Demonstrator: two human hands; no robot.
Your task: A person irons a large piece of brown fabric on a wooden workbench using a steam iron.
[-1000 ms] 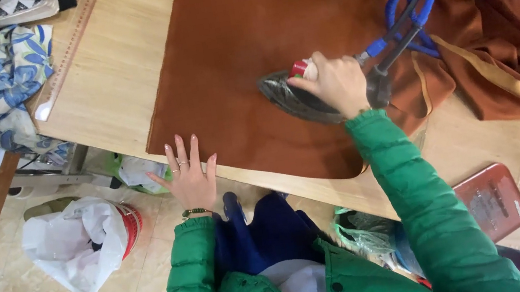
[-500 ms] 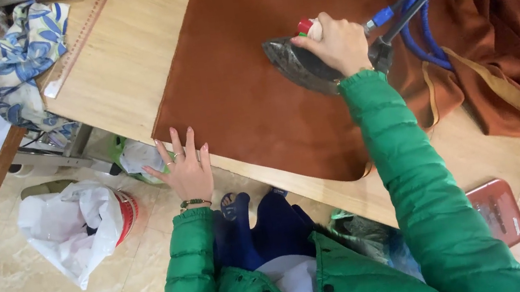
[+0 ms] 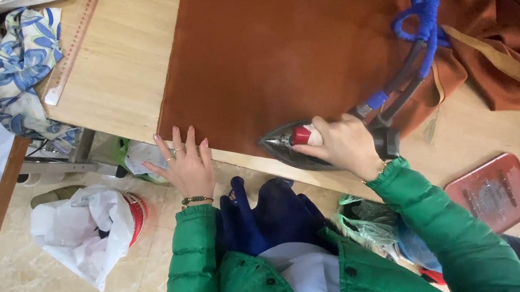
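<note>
Here, pressing in hand: right hand (image 3: 342, 144) clamped on iron (image 3: 290, 143) at 6 o'clock of brown cloth (image 3: 306, 43), left hand (image 3: 187, 164) fingers apart at its edge; the next stroke likely needs a flat, steady glide.

right hand (image 3: 342, 144) gripping iron (image 3: 315, 144) on brown cloth (image 3: 299, 37) | left hand (image 3: 186, 164) lying flat at table (image 3: 125, 70) edge

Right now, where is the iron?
In the head view, the iron sits on the brown cloth's near edge, under the right hand, right of the flat left hand.
</note>
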